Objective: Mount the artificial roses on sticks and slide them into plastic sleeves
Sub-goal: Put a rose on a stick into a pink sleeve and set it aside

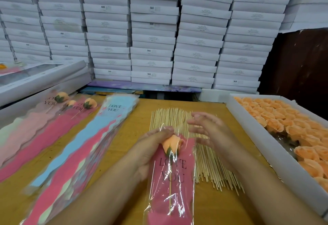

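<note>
Now, your left hand (150, 146) grips rose (173, 144) through sleeve (173, 180), keeping it seated on stick (170, 191) inside. Right hand (209, 128) released, fingers (195, 123) spread above sticks (209, 162). Sleeved rose sits mid-tabletop (133, 189), likely ready for finished pile.

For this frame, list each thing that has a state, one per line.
Rose: on its stick, inside a sleeve.
Pink sleeve: filled, held above the table.
Left hand: grips the sleeve at the rose.
Right hand: open, holds nothing.
Sticks: loose pile lying on the table.
Tray: open, holds bare roses.
Sleeve stack: flat, unfilled.
Finished roses: sleeved, laid at left.
</note>
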